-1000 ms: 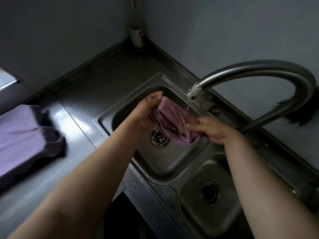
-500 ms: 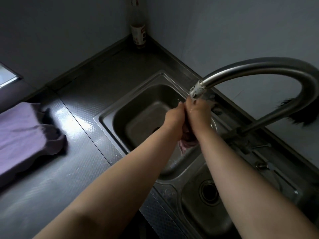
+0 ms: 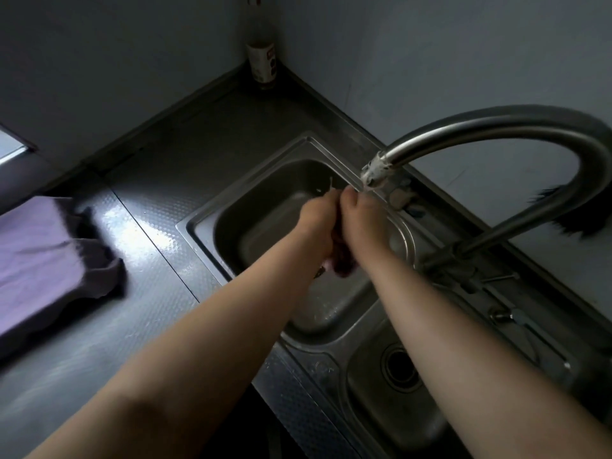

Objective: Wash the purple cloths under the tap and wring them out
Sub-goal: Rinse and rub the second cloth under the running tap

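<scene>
Both hands meet over the left basin of the steel sink, directly below the spout of the curved tap. The left hand and the right hand press side by side, each grip clamped on a bunched purple cloth held between them; only its wet lower end shows, hanging beneath the palms at 6 o'clock from the knuckles. The fingertips sit just under the tap's white-taped nozzle, which lies at 1 o'clock from the hands. A second basin with a round drain lies at 5 o'clock from the hands. On the bench, well apart at 9 o'clock, lies a stack of purple cloths. A bottle stands upright in the far corner at 12 o'clock.
</scene>
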Demonstrator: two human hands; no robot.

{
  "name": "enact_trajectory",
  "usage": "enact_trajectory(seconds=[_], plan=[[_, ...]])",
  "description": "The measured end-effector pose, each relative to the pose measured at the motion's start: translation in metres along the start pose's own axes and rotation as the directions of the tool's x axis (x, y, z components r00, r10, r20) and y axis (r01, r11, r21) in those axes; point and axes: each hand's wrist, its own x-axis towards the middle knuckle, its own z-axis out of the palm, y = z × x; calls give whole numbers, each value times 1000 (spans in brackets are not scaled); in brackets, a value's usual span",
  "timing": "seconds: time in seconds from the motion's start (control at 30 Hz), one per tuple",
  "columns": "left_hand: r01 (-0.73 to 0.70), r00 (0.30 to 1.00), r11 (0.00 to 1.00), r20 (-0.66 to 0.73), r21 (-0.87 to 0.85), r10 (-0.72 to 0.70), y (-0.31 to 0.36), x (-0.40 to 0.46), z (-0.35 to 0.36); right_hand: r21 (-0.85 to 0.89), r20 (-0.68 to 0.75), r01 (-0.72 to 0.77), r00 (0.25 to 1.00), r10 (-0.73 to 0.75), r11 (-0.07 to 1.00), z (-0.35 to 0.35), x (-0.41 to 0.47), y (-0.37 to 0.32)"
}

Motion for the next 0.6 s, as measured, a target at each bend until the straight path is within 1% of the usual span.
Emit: enact_trajectory(seconds=[0.07, 0.1, 0.17, 0.23, 0.27, 0.3, 0.37, 0.4, 0.43, 0.5, 0.53, 0.6], plan=[[30, 995, 999, 96, 34, -33, -15, -8, 13, 37, -52, -136, 989, 138, 990, -6, 27, 5], [17, 996, 999, 88, 43, -21, -15, -10, 15, 39, -65, -161, 984, 164, 986, -6, 30, 7], [-35, 999, 996, -21, 84, 37, -5, 1, 7, 52, -19, -106, 994, 107, 993, -3, 11, 6], [-36, 997, 998, -72, 58, 40, 3, 9, -4, 24, 47, 2, 999, -3, 1000, 5, -16, 4], [-24, 998, 998, -59, 61, 28, 1, 11, -7, -11, 65, 30, 997, -30, 999, 5, -18, 4], [-4, 1000, 998, -20, 58, 6, -4, 9, -6, -34, 51, 26, 998, -24, 999, 5, -9, 5], [-1, 999, 997, 46, 74, -2, -16, 4, 1, 47, -28, -58, 998, 60, 997, 0, 16, 9], [-4, 997, 996, 76, 87, -3, -21, 4, 4, 57, -51, -88, 994, 91, 994, -2, 22, 11], [-14, 997, 992, 73, 126, 5, -19, 2, 3, 62, -50, -100, 993, 103, 993, -1, 19, 14], [-51, 999, 990, 10, 131, 50, -8, 9, -4, 72, 0, -55, 998, 55, 996, 7, 0, 14], [-66, 998, 993, 11, 97, 65, -3, 10, -7, 75, 17, -24, 1000, 23, 997, 10, -12, 10], [-19, 992, 996, 123, 83, 9, 0, 5, -11, 21, -39, 21, 999, -20, 1000, 7, -16, 9]])
